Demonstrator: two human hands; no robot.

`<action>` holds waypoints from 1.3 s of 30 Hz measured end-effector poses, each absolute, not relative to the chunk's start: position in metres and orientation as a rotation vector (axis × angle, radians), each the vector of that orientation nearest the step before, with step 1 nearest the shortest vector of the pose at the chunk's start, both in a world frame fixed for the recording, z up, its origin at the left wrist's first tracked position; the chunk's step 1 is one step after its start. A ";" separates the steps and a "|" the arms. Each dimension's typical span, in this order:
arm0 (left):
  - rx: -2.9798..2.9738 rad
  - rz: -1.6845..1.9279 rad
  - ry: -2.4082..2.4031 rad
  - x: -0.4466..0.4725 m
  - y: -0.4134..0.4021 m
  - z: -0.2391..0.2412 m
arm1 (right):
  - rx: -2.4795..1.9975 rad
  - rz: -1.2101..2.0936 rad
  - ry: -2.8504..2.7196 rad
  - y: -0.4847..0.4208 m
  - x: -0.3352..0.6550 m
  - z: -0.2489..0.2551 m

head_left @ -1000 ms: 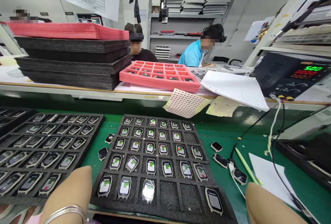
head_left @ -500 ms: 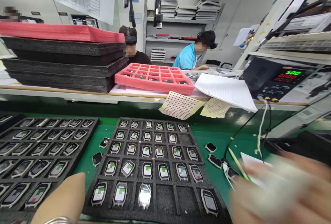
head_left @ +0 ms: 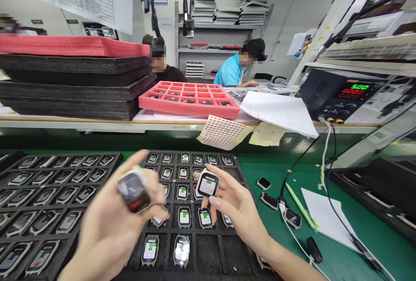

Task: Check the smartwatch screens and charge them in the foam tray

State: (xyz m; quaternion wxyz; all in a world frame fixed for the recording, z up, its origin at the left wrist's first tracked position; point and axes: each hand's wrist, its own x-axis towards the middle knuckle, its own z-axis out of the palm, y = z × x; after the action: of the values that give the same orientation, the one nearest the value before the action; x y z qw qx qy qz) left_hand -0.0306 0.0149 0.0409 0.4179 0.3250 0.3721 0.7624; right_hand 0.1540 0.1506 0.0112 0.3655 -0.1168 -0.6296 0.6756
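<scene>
My left hand, smeared by motion, grips a strapless smartwatch whose screen is dark with a red patch. To its right, my right hand pinches another smartwatch by its edges, its lit face showing white and green. Both hands are above the middle black foam tray, which has rows of watch bodies in square cells, many with green-and-white screens. In the tray's front row lies a watch with a glaring screen. My hands hide part of the tray's left side and right side.
Another watch tray stands at left. On the green mat at right lie loose watches, a green pen, white paper and cables. A red foam tray, stacked foam and a power supply occupy the shelf. Co-workers sit beyond.
The blurred hand at the far right has gone from there. Both my hands are now over the middle tray, each with a smartwatch. The view has shifted slightly.
</scene>
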 end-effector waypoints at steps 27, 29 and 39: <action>0.868 1.548 0.836 -0.015 0.079 0.012 | -0.397 1.739 -1.659 0.161 0.154 0.008; 0.872 1.550 0.824 -0.017 0.079 0.012 | -0.388 1.748 -1.659 0.160 0.153 0.009; 0.954 1.555 0.870 -0.014 0.075 0.016 | -0.427 1.702 -1.669 0.158 0.155 0.010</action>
State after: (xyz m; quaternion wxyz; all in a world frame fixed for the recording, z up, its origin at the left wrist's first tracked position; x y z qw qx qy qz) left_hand -0.0138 0.0745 0.0161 0.5313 0.3999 0.3647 0.6518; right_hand 0.1546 0.1584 0.0100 0.3520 -0.1651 -0.6450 0.6579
